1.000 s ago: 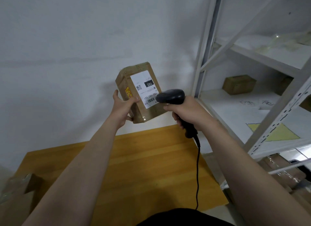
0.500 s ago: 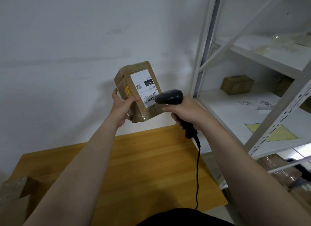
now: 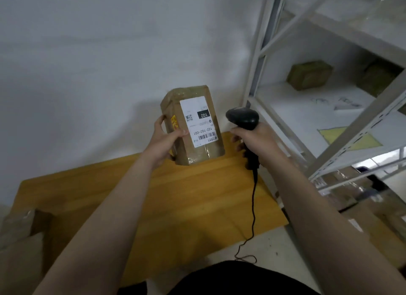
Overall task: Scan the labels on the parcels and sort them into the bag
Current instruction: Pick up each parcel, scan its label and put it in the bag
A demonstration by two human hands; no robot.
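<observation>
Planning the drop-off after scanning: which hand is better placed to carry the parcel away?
Left. The left hand already grips the brown taped cardboard parcel, while the right hand is occupied by the black corded barcode scanner.

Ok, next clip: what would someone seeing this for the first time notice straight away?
Most likely the brown parcel held up mid-frame in the left hand, its white label reading 102 turned toward the camera. Just right of it, the right hand grips a black corded scanner, apart from the parcel. Below both lies a wooden table, and white shelves with more boxes stand to the right.
</observation>
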